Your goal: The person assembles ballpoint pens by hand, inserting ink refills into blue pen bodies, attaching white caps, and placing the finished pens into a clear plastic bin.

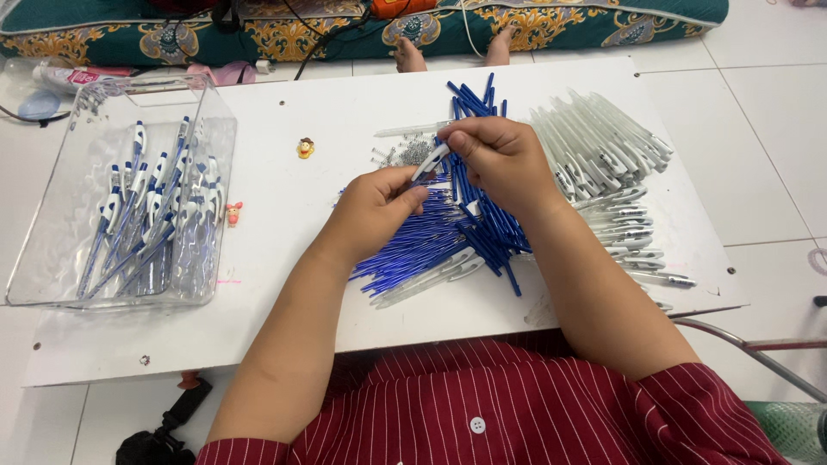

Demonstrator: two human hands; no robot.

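Both hands grip one pen (430,161) above pile of blue refills (435,241) on desk (345,120): left hand (372,207) pinches lower end, right hand (500,155) pinches upper barrel. Pen likely light, rigid, smooth plastic; best hold: mid-barrel. Finished pens in clear tray (52,232), far left.

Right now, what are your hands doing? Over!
Left hand and right hand both pinch one white pen. Blue refill pile underneath. Nothing in the way.
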